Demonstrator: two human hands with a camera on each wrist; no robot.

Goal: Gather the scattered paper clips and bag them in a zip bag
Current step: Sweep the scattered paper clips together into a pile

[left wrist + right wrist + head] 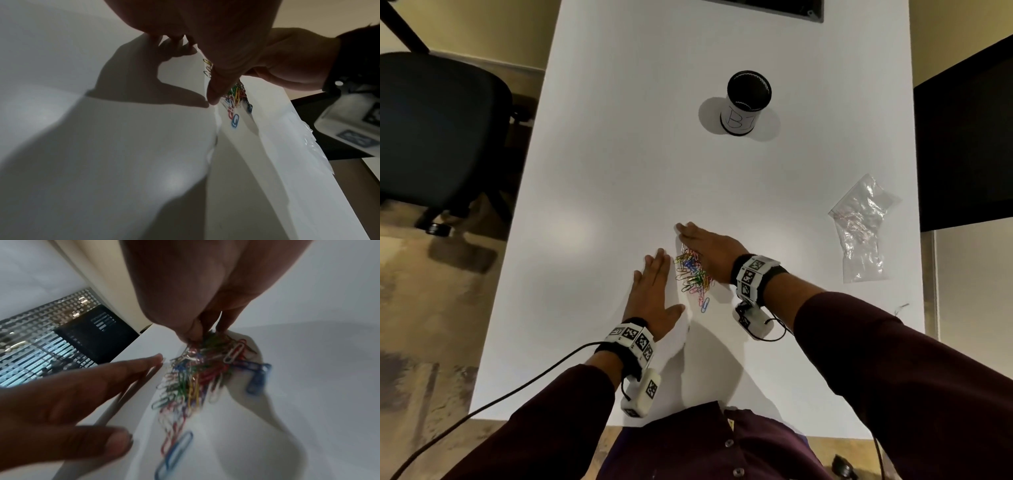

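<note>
Fingers (654, 270) of the left hand (652, 301) and right hand (710, 253) lie straight, holding nothing, walling the paper clips (693, 274) between them; one blue straggler nearer the wrists could slip out, and the zip bag (863, 229) lies well right of them

Your colourful paper clips (693, 274) lie heaped flat on the table, just beside your left fingers (655, 265) and touching your right fingers (690, 231). The clear zip bag (863, 229) lies crumpled and flat, well apart from both hands' fingers, out to the right.
</note>
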